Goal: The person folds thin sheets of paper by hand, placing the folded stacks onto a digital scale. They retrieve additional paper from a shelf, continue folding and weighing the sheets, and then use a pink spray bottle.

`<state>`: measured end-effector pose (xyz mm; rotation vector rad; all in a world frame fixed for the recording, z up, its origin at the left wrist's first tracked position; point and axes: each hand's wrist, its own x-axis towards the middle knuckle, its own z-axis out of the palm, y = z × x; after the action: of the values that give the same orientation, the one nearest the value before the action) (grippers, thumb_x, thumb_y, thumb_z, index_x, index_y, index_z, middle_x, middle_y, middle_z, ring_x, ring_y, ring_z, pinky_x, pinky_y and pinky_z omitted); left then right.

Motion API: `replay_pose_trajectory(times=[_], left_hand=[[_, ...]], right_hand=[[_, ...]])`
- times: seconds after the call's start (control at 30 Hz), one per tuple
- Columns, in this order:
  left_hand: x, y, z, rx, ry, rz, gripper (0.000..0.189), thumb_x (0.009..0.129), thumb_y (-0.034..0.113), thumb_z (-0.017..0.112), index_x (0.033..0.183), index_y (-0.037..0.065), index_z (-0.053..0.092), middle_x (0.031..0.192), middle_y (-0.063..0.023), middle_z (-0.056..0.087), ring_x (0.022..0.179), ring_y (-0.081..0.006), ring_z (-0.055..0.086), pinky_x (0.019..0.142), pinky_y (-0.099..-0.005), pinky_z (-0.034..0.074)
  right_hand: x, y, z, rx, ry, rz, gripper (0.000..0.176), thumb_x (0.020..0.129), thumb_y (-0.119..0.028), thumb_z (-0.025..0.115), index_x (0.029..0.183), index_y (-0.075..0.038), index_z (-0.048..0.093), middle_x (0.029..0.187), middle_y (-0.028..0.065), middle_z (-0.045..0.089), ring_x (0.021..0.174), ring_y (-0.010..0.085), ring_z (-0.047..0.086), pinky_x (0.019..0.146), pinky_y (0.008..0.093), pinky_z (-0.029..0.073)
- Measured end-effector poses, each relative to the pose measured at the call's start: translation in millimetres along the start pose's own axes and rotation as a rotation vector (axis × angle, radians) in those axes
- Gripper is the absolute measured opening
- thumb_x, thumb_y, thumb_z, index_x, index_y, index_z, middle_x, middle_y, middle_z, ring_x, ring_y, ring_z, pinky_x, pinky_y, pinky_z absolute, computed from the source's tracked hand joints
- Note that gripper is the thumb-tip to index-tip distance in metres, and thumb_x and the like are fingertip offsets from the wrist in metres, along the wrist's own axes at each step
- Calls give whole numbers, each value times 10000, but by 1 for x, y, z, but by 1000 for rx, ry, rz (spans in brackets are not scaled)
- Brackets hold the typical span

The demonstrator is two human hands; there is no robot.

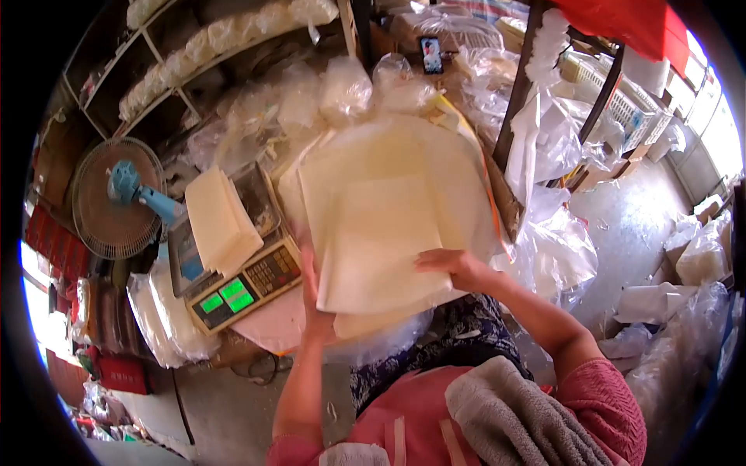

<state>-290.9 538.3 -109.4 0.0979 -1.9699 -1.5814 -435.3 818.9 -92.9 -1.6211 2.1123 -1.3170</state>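
Large cream-coloured sheets [381, 233] lie stacked in front of me, their near edge close to my lap. My left hand [313, 299] is upright against the left edge of the sheets, fingers stretched forward and holding nothing. My right hand [451, 266] rests on top of the sheets near their right edge, with its fingers extended. To the left, a folded stack of similar sheets [220, 221] sits on a digital scale [252, 283] with lit green displays.
A fan [118, 198] stands left of the scale. Filled plastic bags [346, 87] line the back, below a shelf [225, 54]. A phone [430, 56] lies at the back. A dark post [522, 116] rises at the right, near bagged bundles [556, 248].
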Motion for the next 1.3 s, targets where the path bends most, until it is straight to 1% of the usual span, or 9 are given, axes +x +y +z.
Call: replay_pose_trajectory(times=[0.1,0.23,0.4,0.53,0.77,0.97,1.07,1.17,1.3], left_hand=[[9,18,-28,633,-640,355,582,773,78,690,1310,38,467,1318,-93,511,1294,-216,394,1076,-363,294],[10,-18,-19,144,-400,-542,544,745,80,695,1254,40,507,1178,-119,599,1209,-248,481,1020,-374,366],[15,-23,15,342,-14,-358,666,749,87,700,1348,81,408,1325,-197,447,1232,-298,438,1014,-421,365],[18,-22,23,1082,-362,150,846,742,389,720,1421,101,305,1498,-189,165,1386,-379,145,1078,-562,176],[13,-23,26,1186,-562,101,872,757,583,614,1410,94,305,1471,-205,235,1350,-387,232,1070,-530,221],[38,-45,-16,854,-526,334,522,763,368,707,1147,40,576,1085,-179,619,1036,-268,587,930,-382,417],[43,-3,-24,517,-400,-314,351,754,209,722,1013,3,604,801,-112,657,746,-135,613,715,-289,482],[50,-19,-6,105,-82,-417,321,752,156,720,983,-23,585,655,-79,615,597,-78,530,560,-236,449],[67,-45,28,960,62,94,572,811,330,684,1236,-2,492,1191,-193,556,1077,-258,538,930,-402,410]], right_hand=[[-21,21,9,181,-27,205,594,616,211,398,1092,-44,647,1146,123,632,1164,249,542,990,303,391],[7,-2,-7,204,72,845,222,849,-44,581,1061,-41,647,879,52,671,836,129,586,765,285,466],[19,39,12,-106,236,800,317,835,-289,632,808,19,560,702,174,573,687,215,576,626,373,444],[28,33,9,-161,235,805,333,801,-298,648,899,5,550,798,223,589,742,356,584,667,433,447],[46,8,7,-759,159,190,880,701,-406,725,1417,-125,297,1403,160,369,1292,366,340,1023,459,346],[25,28,-16,-634,-299,152,769,762,-378,693,1397,-113,350,1444,153,320,1356,313,263,1076,445,288],[5,43,-27,-239,-163,100,561,791,-383,674,1231,-69,527,1220,179,544,1162,305,505,954,409,411],[15,54,-24,-4,129,704,403,810,-402,661,936,-22,609,874,161,647,850,306,627,760,409,477],[45,44,-15,-256,297,819,378,810,-371,655,805,-11,539,734,161,626,736,338,618,681,436,473]])
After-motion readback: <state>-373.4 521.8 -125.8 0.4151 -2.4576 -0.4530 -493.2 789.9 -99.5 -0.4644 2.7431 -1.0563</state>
